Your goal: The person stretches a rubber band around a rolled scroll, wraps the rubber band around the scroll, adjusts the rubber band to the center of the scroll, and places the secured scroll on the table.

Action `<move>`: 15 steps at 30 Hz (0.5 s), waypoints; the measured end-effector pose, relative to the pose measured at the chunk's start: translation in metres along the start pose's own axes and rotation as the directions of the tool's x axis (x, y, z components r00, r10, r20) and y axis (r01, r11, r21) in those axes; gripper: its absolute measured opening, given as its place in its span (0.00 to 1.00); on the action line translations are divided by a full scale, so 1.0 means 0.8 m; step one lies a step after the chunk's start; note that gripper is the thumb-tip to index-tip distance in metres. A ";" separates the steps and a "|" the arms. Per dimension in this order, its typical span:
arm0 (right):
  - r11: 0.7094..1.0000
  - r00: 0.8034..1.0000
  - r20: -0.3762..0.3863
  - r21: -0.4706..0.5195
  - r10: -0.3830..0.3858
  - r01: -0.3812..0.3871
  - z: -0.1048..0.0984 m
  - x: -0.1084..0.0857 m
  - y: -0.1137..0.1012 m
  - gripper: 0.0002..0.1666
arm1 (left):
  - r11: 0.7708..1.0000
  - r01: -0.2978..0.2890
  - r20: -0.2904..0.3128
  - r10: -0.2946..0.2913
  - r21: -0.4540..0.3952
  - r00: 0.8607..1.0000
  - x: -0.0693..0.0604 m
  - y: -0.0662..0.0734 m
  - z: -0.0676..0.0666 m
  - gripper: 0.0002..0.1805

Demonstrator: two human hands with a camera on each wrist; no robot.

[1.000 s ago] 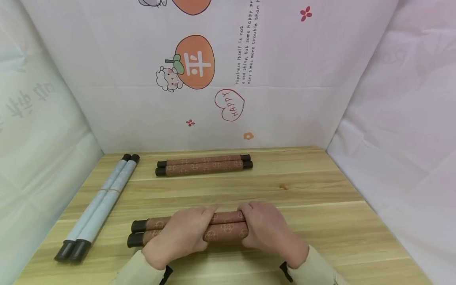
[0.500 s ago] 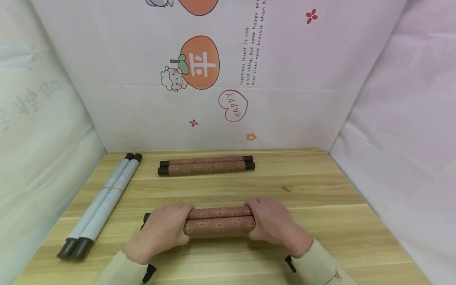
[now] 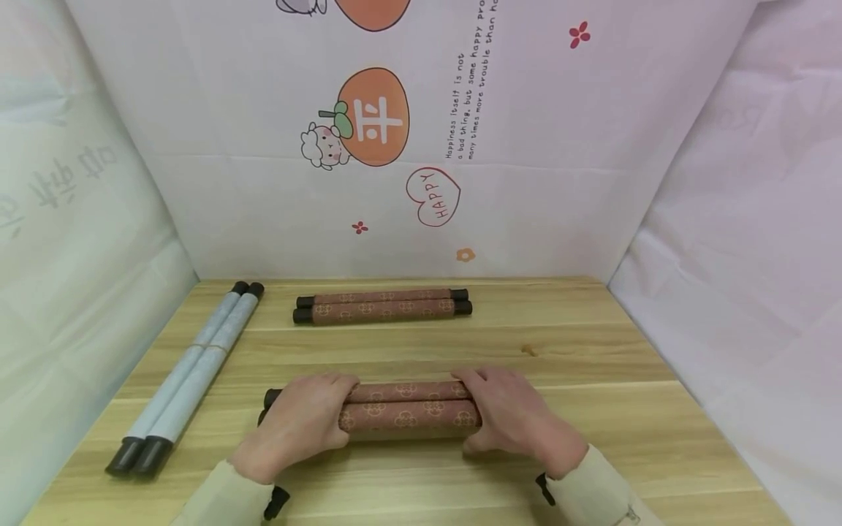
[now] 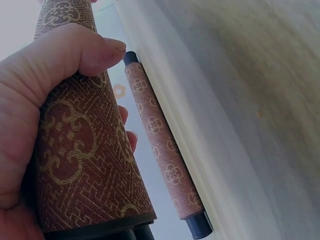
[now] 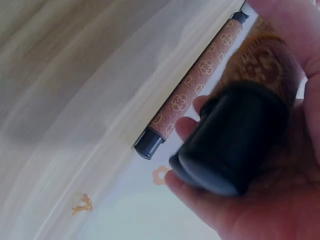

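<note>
Brown patterned cloth, gold flower motifs, rolled on two parallel rods: the held scroll [image 3: 411,415] sits near the front of the worktop [image 3: 612,467], roughly crosswise. Whether its underside touches the wood cannot be told.

Left hand [image 3: 299,424]: fingers curled round the roll towards its left end, thumb across the cloth in the left wrist view. Dark end caps [image 3: 272,398] jut out beyond this hand; the hand covers the cloth next to them.

Right hand [image 3: 509,413]: fingers wrapped about the right end, which the hand hides from the head view. Right wrist view shows black caps [image 5: 225,145] over the palm.

Beyond, across a stretch of bare wood, a second brown scroll [image 3: 384,312] lies nearly parallel, close to the back edge, black-tipped at both ends. A small brown knot mark [image 3: 528,351] to its right.

Left side: pale blue scroll [image 3: 197,365], slanting from front to back, tied round its middle with a thin cord [image 3: 210,347]. It lies to the left of the left hand, apart from it.

White back cloth [image 3: 263,219] rises at the rear edge, printed with an orange fruit [image 3: 375,117] and a red heart [image 3: 433,197]. White sheets close both sides.
</note>
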State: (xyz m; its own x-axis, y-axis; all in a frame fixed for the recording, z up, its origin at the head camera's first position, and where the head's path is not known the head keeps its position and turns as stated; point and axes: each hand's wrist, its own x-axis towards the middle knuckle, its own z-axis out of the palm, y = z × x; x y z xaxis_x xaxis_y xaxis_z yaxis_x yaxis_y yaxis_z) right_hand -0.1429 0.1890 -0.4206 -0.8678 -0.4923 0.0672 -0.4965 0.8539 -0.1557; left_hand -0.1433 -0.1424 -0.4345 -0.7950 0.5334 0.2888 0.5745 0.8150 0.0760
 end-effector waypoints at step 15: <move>0.986 0.997 -0.058 -0.155 0.060 -0.068 0.008 0.001 0.002 0.26 | 1.000 0.012 -0.017 -0.012 0.005 1.000 -0.002 0.002 -0.001 0.28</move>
State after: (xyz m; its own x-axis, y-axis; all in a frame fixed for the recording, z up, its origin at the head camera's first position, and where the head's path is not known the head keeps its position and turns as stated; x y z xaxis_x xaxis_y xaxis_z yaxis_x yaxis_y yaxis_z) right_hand -0.1442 0.1892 -0.4274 -0.8956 -0.4297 0.1152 -0.4331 0.9013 -0.0051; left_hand -0.1412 -0.1424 -0.4340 -0.7986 0.5196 0.3036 0.5637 0.8226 0.0748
